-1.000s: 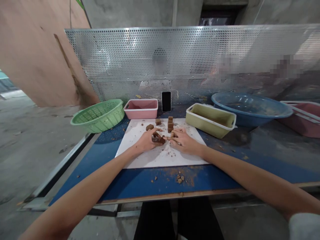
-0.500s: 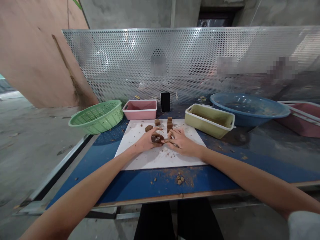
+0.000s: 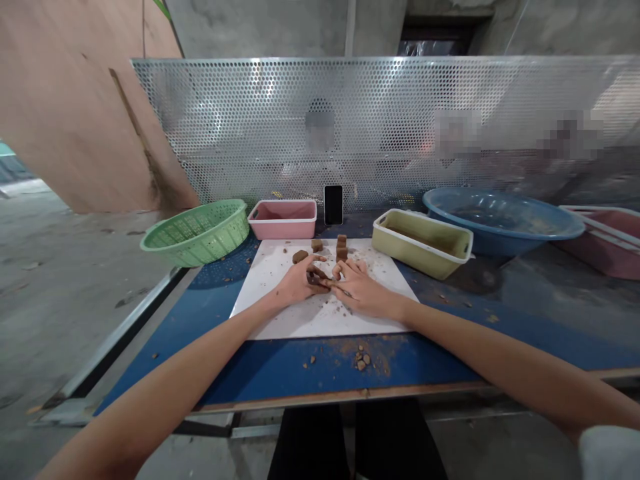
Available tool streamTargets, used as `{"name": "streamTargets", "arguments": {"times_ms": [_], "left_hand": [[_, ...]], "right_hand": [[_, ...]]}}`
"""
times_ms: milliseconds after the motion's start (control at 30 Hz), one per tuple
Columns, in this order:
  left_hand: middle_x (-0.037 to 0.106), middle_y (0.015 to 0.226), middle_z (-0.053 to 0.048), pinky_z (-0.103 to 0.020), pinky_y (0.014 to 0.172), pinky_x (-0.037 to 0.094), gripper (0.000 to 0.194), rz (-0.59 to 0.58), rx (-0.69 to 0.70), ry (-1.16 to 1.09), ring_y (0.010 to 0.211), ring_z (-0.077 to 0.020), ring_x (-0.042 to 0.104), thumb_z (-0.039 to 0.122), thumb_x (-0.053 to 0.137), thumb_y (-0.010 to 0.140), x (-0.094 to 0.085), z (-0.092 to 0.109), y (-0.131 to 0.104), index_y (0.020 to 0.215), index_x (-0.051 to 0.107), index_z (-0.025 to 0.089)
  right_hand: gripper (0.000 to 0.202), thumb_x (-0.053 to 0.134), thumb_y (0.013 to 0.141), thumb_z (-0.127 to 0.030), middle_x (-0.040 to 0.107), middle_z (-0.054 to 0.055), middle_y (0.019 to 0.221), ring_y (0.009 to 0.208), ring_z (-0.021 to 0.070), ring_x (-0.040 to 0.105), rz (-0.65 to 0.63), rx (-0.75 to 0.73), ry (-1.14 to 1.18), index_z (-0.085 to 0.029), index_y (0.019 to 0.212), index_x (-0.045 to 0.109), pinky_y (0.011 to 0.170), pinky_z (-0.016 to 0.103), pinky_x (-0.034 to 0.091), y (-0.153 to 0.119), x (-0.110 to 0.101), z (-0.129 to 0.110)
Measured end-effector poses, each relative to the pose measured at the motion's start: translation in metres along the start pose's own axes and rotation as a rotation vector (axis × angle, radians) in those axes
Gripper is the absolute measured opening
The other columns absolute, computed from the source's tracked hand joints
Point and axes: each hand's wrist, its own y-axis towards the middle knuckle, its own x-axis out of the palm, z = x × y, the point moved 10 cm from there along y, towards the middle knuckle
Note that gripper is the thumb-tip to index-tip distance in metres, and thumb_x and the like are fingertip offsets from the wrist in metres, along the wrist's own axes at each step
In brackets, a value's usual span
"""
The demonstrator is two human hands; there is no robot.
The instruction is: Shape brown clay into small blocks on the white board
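Over the white board [image 3: 280, 320], my left hand [image 3: 296, 283] curls around a brown clay piece [image 3: 315, 277], thumb and fingers closed on it. My right hand [image 3: 365, 290] meets it from the other side, its fingers bent and closed. A thin, dark-tipped stick-like tool [image 3: 345, 292] shows along the right fingers and points toward the clay; its exact kind is too small to tell. Just beyond the hands, small brown clay blocks [image 3: 341, 252] stand close together. Another block [image 3: 317, 245] and a rounded lump [image 3: 300, 257] lie to their left.
Behind the board are a green basket [image 3: 195, 250], a pink bin [image 3: 283, 230], a phone [image 3: 333, 205] propped upright, an olive bin [image 3: 415, 250] and a blue basin [image 3: 505, 233]. A perforated metal panel [image 3: 240, 133] closes the back. Crumbs [image 3: 362, 360] lie near the front edge.
The view has shifted slightly, so everything sits a little further right. Both hands keep nearly the same pose around the clay piece, with only small finger movement.
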Motion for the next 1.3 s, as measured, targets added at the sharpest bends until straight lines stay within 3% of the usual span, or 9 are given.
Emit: {"name": "streamTargets", "arguments": {"times_ms": [167,400,600,767,933,1133,1300], "left_hand": [[0.077,0.097,-0.005,-0.035,0.08,0.059,0.077,0.007,-0.011,0.03,0.084,-0.0222,0.076,0.027,0.092,0.067,-0.001,0.001,0.0,0.133,0.054,0.02],[0.079,0.103,-0.007,-0.036,0.081,0.06,0.074,-0.023,-0.001,0.058,0.086,-0.023,0.077,0.031,0.092,0.069,-0.002,0.005,-0.001,0.133,0.054,0.02],[0.079,0.107,-0.009,-0.039,0.088,0.06,0.073,-0.121,0.039,0.027,0.094,-0.0235,0.078,0.031,0.09,0.073,0.0,0.012,-0.003,0.136,0.054,0.02],[0.078,0.107,-0.01,-0.039,0.09,0.059,0.077,-0.117,0.054,0.085,0.097,-0.0238,0.077,0.03,0.087,0.076,-0.003,0.017,-0.005,0.144,0.052,0.02],[0.077,0.11,-0.01,-0.039,0.089,0.059,0.082,-0.103,0.075,0.109,0.097,-0.0236,0.076,0.033,0.087,0.077,-0.004,0.016,-0.004,0.148,0.05,0.019],[0.076,0.111,-0.011,-0.038,0.088,0.059,0.082,-0.102,0.074,0.115,0.094,-0.0227,0.076,0.034,0.087,0.076,-0.004,0.014,-0.003,0.148,0.05,0.019],[0.077,0.111,-0.012,-0.038,0.089,0.059,0.08,-0.1,0.076,0.108,0.094,-0.0225,0.076,0.034,0.087,0.078,-0.003,0.019,-0.004,0.146,0.05,0.018]], "right_hand": [[0.042,0.034,0.114,-0.038,0.054,0.012,0.125,0.117,0.0302,0.046,-0.008,0.007,0.008,-0.022,0.103,0.072,0.103,0.053,0.035,0.0,0.003,0.001],[0.037,0.041,0.111,-0.033,0.056,0.011,0.117,0.114,0.0289,0.045,0.105,0.014,0.028,-0.023,0.104,0.076,0.101,0.051,0.034,-0.009,-0.008,0.008],[0.032,0.048,0.107,-0.031,0.057,0.012,0.122,0.115,0.0305,0.044,0.058,-0.015,-0.02,-0.024,0.102,0.079,0.098,0.052,0.032,-0.007,-0.001,0.005],[0.035,0.048,0.107,-0.031,0.057,0.012,0.117,0.113,0.0303,0.044,0.046,-0.036,-0.039,-0.021,0.091,0.078,0.097,0.052,0.032,-0.007,0.0,0.004],[0.035,0.045,0.108,-0.032,0.055,0.013,0.121,0.114,0.0309,0.042,0.061,-0.013,-0.049,-0.023,0.108,0.079,0.097,0.052,0.032,-0.007,-0.003,0.005],[0.036,0.044,0.109,-0.035,0.056,0.012,0.118,0.11,0.03,0.043,0.013,-0.028,-0.035,-0.023,0.109,0.078,0.098,0.052,0.033,-0.005,0.001,0.003],[0.037,0.043,0.109,-0.029,0.057,0.012,0.118,0.114,0.0298,0.045,0.128,0.06,-0.017,-0.024,0.112,0.079,0.1,0.051,0.033,-0.009,-0.01,0.013]]}}
